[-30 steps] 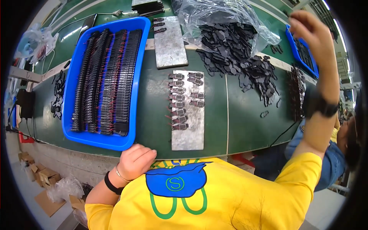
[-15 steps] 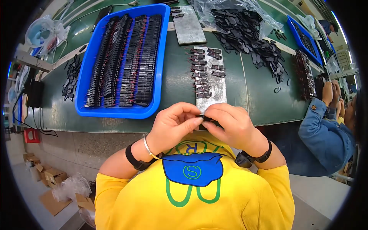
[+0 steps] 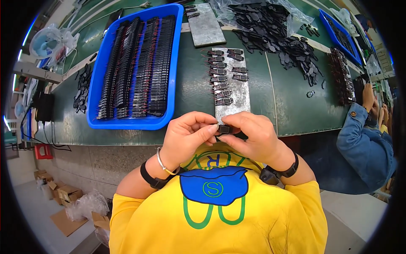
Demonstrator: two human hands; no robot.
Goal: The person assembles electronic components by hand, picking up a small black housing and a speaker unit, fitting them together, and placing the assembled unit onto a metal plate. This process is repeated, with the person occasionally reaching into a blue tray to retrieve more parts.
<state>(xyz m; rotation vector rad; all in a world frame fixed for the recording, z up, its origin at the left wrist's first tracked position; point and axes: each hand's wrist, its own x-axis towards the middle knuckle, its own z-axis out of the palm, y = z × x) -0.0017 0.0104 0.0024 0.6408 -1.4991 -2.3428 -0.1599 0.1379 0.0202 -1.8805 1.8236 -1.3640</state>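
Between my fingertips, at the near end of a grey metal plate [image 3: 240, 99], is a small black rectangular part [image 3: 224, 129] with a paler rim. My left hand [image 3: 188, 134] pinches it from one side with thumb and index finger. From the other side my right hand [image 3: 254, 132] grips it, thumb below and fingers above. Two columns of similar small black parts [image 3: 218, 65], with thin reddish wires, lie on the plate beyond my hands. My fingers cover some of the held part's edges.
Left of the plate stands a blue tray [image 3: 130, 123] packed with rows of black parts. A second metal plate [image 3: 206, 29] lies farther back. Loose black pieces [image 3: 270, 25] spill from a clear bag at far right. A co-worker in a blue sleeve [image 3: 357, 135] sits at right.
The held part has turned, so its flat rectangular face now shows between my fingers. My hands stay at about the same place, and the view has shifted slightly.
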